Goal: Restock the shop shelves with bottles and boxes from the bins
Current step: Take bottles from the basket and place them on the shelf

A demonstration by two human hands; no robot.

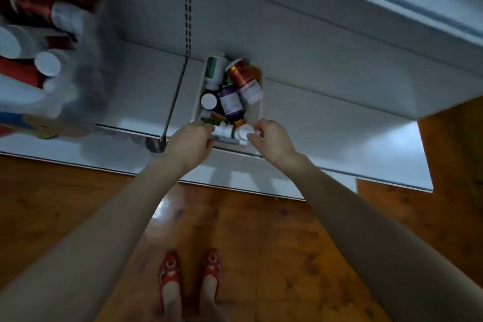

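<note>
Well left of the left hand, a blurred clear bin [78, 81] holds white-capped bottles and boxes. The left hand [192, 141] has its fingers curled on the near-left corner of the white bin [257, 112], which sits on the white shelf [326, 112]. Beyond both hands lie a green-labelled bottle [214, 70], a purple bottle [231, 103] and a brown bottle [239, 73]. The right hand [271, 138] curls at the near-right corner beside a white cap [244, 130]; I cannot tell whether it grips rim or cap. Nearer than both hands, 2 red shoes [171, 274] stand on the wood floor [287, 243].
</note>
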